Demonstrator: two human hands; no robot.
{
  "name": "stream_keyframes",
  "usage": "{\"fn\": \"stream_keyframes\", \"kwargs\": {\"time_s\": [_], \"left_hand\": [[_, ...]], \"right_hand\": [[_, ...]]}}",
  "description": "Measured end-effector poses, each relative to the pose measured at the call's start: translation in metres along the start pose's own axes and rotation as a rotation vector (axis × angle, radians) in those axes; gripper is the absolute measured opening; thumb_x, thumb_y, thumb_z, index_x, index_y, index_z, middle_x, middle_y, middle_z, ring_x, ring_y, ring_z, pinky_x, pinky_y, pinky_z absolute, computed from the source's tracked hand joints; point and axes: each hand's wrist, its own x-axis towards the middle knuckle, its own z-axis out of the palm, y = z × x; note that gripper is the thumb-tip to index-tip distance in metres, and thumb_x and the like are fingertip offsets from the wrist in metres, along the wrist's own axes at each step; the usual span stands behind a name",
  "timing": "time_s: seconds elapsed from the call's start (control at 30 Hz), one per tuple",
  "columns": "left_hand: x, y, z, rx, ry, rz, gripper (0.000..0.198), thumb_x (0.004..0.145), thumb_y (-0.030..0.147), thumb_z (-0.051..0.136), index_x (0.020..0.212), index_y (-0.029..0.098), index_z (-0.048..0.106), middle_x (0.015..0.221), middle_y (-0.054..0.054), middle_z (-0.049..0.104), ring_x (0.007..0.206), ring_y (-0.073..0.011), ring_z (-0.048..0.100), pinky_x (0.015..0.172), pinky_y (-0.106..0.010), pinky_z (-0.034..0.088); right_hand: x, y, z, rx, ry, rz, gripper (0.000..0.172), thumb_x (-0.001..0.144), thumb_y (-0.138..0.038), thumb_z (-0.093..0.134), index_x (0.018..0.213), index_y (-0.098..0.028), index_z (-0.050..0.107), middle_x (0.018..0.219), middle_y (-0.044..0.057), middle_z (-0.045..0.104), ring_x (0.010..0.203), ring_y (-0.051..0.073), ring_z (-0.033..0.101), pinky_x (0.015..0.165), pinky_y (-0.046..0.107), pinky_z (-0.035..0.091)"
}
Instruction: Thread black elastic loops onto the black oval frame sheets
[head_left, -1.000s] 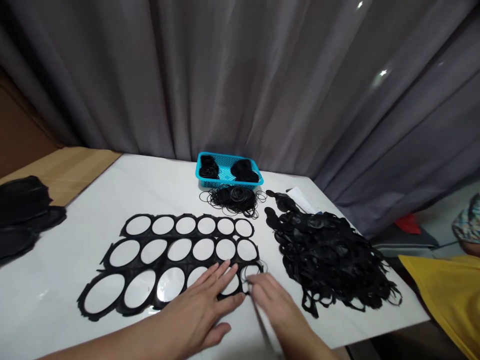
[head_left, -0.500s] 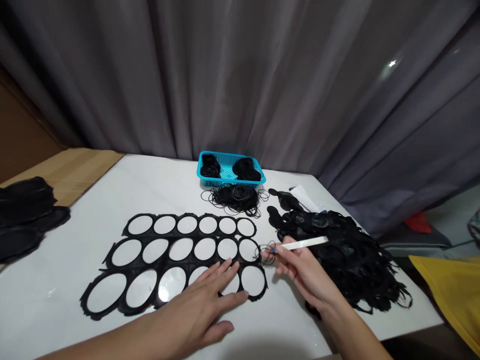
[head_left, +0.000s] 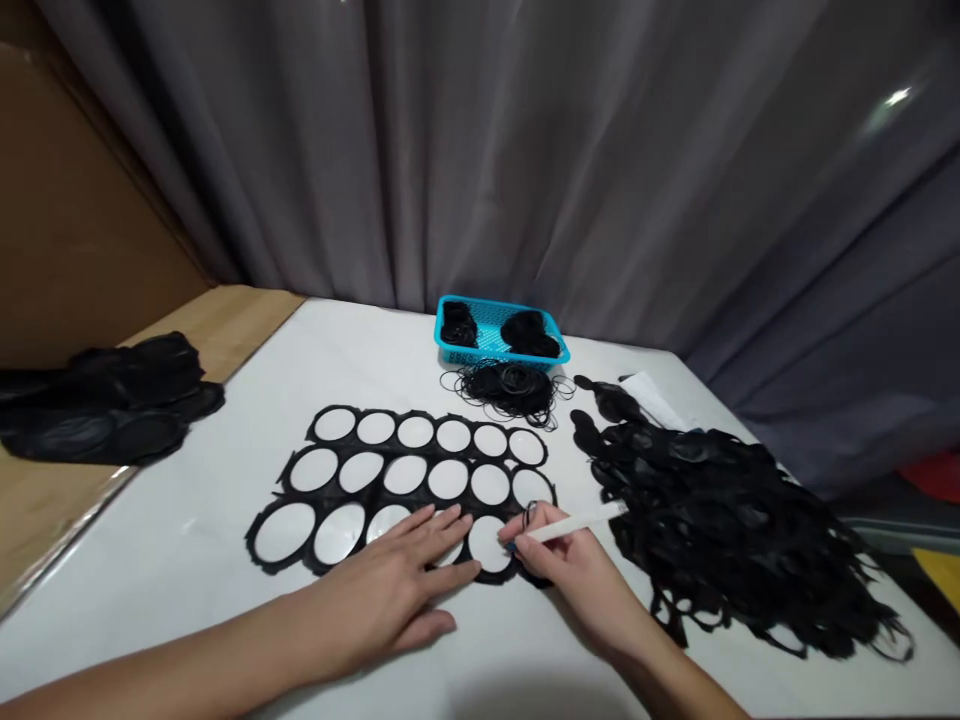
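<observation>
Steadying the holed black sheeting (head_left: 373,501), I judge, my left hand (head_left: 405,562) lies flat, fingers spread; my right hand (head_left: 568,560) grips a slim white tool (head_left: 581,521), presumably for control.

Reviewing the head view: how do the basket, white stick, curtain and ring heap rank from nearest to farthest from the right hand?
1. White stick: held in the right hand.
2. Ring heap: forward and slightly left.
3. Basket: just behind the ring heap.
4. Curtain: farthest, behind the basket.
</observation>
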Motion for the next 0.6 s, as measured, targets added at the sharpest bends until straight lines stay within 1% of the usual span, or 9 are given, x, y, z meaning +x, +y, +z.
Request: {"fn": "stream_keyframes", "kwargs": {"time_s": [0.07, 0.13, 0.23, 0.37, 0.47, 0.6], "left_hand": [[-0.004, 0.002, 0.002, 0.003, -0.015, 0.004, 0.054, 0.097, 0.037, 0.062, 0.148, 0.027, 0.048, 0.16, -0.014, 0.036, 0.147, -0.0319, 0.034, 0.12, -0.051, 0.031], [-0.006, 0.004, 0.003, 0.008, -0.024, -0.003, 0.057, 0.097, 0.041, 0.062, 0.149, 0.026, 0.047, 0.16, -0.015, 0.035, 0.147, -0.0334, 0.034, 0.12, -0.052, 0.031], [-0.006, 0.005, 0.005, 0.017, -0.018, -0.008, 0.06, 0.096, 0.042, 0.064, 0.151, 0.028, 0.045, 0.16, -0.014, 0.034, 0.147, -0.0351, 0.034, 0.12, -0.053, 0.03], [-0.008, 0.003, 0.009, -0.015, 0.045, 0.006, 0.061, 0.095, 0.042, 0.066, 0.151, 0.031, 0.043, 0.162, -0.011, 0.033, 0.148, -0.0343, 0.033, 0.122, -0.051, 0.028], [-0.008, 0.002, 0.011, -0.026, 0.063, 0.013, 0.061, 0.095, 0.041, 0.066, 0.151, 0.031, 0.044, 0.162, -0.01, 0.033, 0.148, -0.0342, 0.033, 0.122, -0.05, 0.027], [-0.007, 0.003, 0.011, -0.033, 0.053, 0.011, 0.061, 0.094, 0.039, 0.068, 0.15, 0.03, 0.046, 0.162, -0.012, 0.033, 0.148, -0.0351, 0.032, 0.121, -0.051, 0.027]], "right_hand": [[-0.005, 0.004, 0.009, -0.175, -0.01, -0.03, 0.025, 0.093, -0.04, 0.062, 0.08, -0.021, 0.055, 0.101, 0.006, 0.071, 0.094, 0.02, 0.062, 0.085, 0.033, 0.046], [-0.009, 0.008, 0.014, -0.263, -0.011, -0.059, 0.022, 0.095, -0.038, 0.057, 0.081, -0.021, 0.055, 0.1, 0.006, 0.069, 0.096, 0.021, 0.062, 0.087, 0.033, 0.045], [-0.011, 0.012, 0.019, -0.343, -0.019, -0.103, 0.019, 0.095, -0.034, 0.055, 0.08, -0.021, 0.055, 0.1, 0.006, 0.068, 0.097, 0.022, 0.061, 0.087, 0.033, 0.045], [-0.01, 0.013, 0.019, -0.438, -0.001, -0.157, 0.017, 0.095, -0.03, 0.053, 0.081, -0.022, 0.055, 0.097, 0.005, 0.066, 0.096, 0.022, 0.061, 0.086, 0.033, 0.045], [-0.01, 0.013, 0.018, -0.49, 0.003, -0.202, 0.016, 0.096, -0.027, 0.052, 0.081, -0.022, 0.055, 0.096, 0.005, 0.065, 0.095, 0.021, 0.061, 0.085, 0.032, 0.046], [-0.012, 0.02, 0.022, -0.593, -0.002, -0.32, 0.016, 0.096, -0.022, 0.052, 0.081, -0.023, 0.054, 0.094, 0.005, 0.065, 0.093, 0.021, 0.063, 0.082, 0.032, 0.048]]}}
